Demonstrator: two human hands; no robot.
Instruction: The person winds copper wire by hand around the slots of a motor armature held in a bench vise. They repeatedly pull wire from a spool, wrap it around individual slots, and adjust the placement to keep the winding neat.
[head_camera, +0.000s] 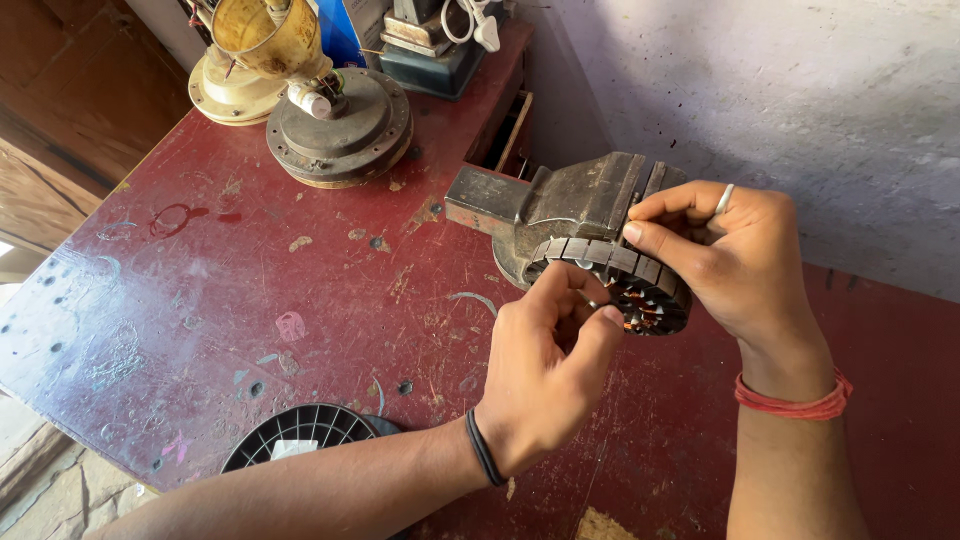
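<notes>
left hand (545, 385) hides part of the stator ring (620, 275).

Your scratched dark-red desk (300, 290) carries a grey bench vise (560, 205) near its far edge, a round metal motor housing (340, 130) and a cream base (230, 95) toward the far left corner, a black spool (300, 435) at the near edge.

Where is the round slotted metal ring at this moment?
In the head view, right of centre, the ring sits against the bench vise, between the right hand and left hand.
</notes>
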